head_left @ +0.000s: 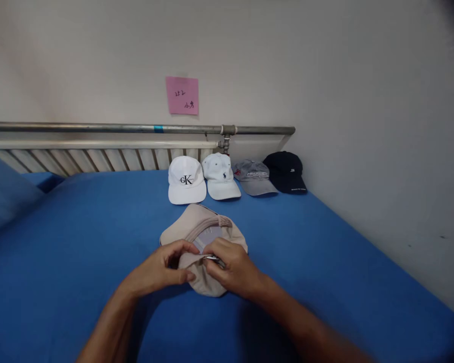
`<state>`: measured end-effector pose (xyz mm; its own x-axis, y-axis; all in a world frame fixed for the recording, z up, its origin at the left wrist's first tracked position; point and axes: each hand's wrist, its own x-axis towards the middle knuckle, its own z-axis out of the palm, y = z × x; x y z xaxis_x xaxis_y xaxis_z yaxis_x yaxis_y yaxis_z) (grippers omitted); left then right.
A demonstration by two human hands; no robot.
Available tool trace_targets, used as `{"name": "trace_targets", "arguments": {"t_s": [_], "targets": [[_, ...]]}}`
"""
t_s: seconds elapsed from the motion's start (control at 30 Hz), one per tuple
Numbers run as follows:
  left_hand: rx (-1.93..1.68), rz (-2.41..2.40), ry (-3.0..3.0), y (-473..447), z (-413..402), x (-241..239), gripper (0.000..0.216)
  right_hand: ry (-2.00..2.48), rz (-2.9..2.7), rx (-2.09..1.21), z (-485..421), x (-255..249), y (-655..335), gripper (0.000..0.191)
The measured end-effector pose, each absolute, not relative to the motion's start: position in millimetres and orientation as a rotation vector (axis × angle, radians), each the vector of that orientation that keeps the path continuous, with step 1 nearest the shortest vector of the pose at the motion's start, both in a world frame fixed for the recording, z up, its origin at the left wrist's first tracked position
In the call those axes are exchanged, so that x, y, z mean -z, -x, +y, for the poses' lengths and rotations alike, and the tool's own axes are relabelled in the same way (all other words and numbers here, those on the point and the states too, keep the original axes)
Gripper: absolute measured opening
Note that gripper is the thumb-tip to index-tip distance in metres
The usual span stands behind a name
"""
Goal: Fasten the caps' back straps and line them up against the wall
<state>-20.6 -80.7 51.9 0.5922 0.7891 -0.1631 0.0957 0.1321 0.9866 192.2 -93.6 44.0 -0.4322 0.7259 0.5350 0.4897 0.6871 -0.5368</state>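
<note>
A beige baseball cap (185,222) lies upside down on the blue sheet, its brim pointing away to the upper left and its inside facing me. My left hand (161,267) is closed on the near left edge of the cap, fingers inside and thumb outside. On the near right edge, at the back of the cap, my right hand (230,264) pinches the band or strap. Something small and pale shows under its fingers, too covered to make out. Part of the cap's rear edge is hidden by both hands.
Behind stand a white cap (186,179), a pale blue cap (221,177), a grey cap (254,176) and a black cap (285,171) in a row. A radiator (128,159) and metal pipe (117,128) run along the wall, below a pink note (182,96). The blue sheet (79,237) spreads around.
</note>
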Motion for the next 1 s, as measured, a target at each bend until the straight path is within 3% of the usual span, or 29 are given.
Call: {"name": "trace_targets", "arguments": {"t_s": [0.17,0.47,0.8,1.0], "targets": [[-0.691,0.894,-1.756,20,-79,-56,0.018,0.969,-2.018,-0.568,-95,-52,-193,0.011],[-0.752,1.101,-1.952,8,-84,-60,0.022,0.992,-1.962,-0.648,-96,-56,-196,0.007],[-0.559,0.948,-1.697,28,-86,-65,0.021,0.961,-1.659,-1.495,-101,-77,-203,0.017],[-0.427,0.89,-1.839,23,-89,-66,0.021,0.949,-1.815,-1.334,-99,-75,-203,0.015]]}}
